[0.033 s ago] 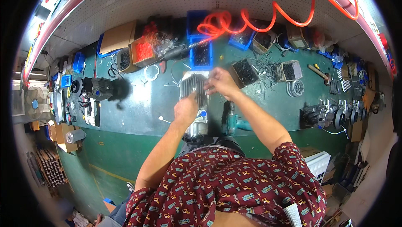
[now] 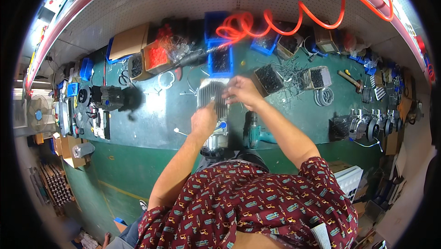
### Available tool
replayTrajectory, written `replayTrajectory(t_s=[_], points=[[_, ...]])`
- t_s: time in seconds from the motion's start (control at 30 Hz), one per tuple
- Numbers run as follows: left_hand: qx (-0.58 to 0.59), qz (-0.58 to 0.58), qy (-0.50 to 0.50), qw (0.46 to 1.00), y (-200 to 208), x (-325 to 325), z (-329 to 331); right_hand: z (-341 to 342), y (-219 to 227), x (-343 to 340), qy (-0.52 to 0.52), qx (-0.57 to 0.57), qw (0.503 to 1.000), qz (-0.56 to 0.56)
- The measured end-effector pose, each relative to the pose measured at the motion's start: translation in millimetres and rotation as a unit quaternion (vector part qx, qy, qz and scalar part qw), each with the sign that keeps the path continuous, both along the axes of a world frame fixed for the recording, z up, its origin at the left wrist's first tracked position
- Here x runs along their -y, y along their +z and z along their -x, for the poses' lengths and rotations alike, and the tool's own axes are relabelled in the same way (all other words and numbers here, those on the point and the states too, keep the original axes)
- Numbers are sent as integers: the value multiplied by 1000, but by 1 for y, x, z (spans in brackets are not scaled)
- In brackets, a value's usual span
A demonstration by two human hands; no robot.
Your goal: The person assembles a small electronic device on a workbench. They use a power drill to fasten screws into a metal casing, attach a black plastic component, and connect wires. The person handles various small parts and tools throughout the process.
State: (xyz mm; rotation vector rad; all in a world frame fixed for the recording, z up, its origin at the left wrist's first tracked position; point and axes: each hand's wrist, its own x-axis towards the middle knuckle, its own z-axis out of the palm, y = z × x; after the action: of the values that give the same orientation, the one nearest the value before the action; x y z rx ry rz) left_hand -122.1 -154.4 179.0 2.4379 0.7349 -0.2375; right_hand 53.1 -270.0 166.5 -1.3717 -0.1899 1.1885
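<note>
In front of me on the bench lies a motor with a grey finned metal housing (image 2: 211,93); its silver near end (image 2: 214,141) points toward my body. My left hand (image 2: 203,119) rests over the left side of the housing, its fingers bent together near the middle fins. Whatever those fingers grip, if anything, is hidden. Along the housing's far right side, my right hand (image 2: 242,92) has its fingertips pinched, and what is between them is too small to name. A blue round part (image 2: 223,125) shows on the motor beside my left wrist. Right of the motor stands a teal power drill (image 2: 257,135).
Blue bins (image 2: 220,59) of small dark parts stand beyond the motor. A box of black screws (image 2: 268,79) and scattered cable ties (image 2: 290,79) are to the right. An orange coiled hose (image 2: 301,19) hangs overhead. Other motors (image 2: 363,127) sit at far right.
My right hand's fingertips have shifted very slightly left over the housing. My left hand looks unchanged.
</note>
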Motion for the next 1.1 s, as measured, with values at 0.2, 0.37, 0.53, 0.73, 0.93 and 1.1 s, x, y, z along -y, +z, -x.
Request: replayTrajectory(t_s=[0.2,0.37,0.53,0.73,0.93,1.1], points=[[-3,18,15,1000,5,1,-2,0,-5,16,-56,-251,934,-248],[-9,8,5,1000,0,-1,0,0,-13,6,-106,-169,972,-124],[-16,8,5,1000,1,-1,-2,-11,-18,-9,-84,14,996,-18],[9,4,11,1000,-2,0,-2,-28,-31,-24,-22,250,968,-10],[-1,11,23,1000,-1,0,-1,-33,-30,-36,65,355,932,-14],[1,14,22,1000,-2,0,-1,-45,-27,-43,157,440,883,-36]])
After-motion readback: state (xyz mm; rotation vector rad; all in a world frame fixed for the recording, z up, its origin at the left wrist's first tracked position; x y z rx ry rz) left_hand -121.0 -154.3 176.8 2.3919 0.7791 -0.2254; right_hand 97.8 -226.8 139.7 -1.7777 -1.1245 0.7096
